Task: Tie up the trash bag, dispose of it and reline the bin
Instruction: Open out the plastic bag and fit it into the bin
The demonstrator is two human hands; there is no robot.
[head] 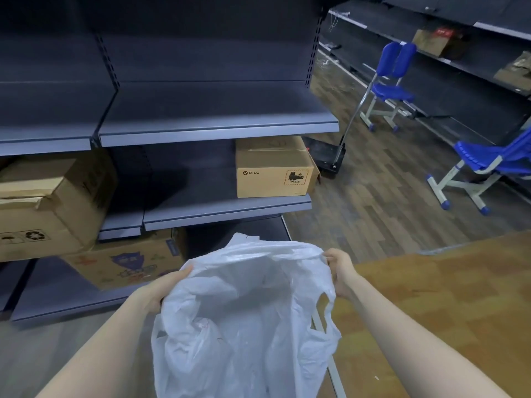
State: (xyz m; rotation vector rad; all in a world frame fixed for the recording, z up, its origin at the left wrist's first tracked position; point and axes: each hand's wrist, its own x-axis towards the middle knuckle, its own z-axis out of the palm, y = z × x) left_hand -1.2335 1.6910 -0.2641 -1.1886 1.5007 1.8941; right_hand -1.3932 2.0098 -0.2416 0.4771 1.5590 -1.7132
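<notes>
A thin, translucent white plastic bag hangs in front of me with its mouth spread wide. My left hand grips the bag's left rim, fingers closed over the plastic. My right hand pinches the right rim near a handle loop. The bag's inside looks almost bare, with a few small specks. No bin is in sight; the bag covers what lies directly below.
Dark grey shelving stands ahead, holding a PICO carton and larger cardboard boxes. A wooden tabletop lies at right. Two blue chairs and a hand cart stand on the wood floor.
</notes>
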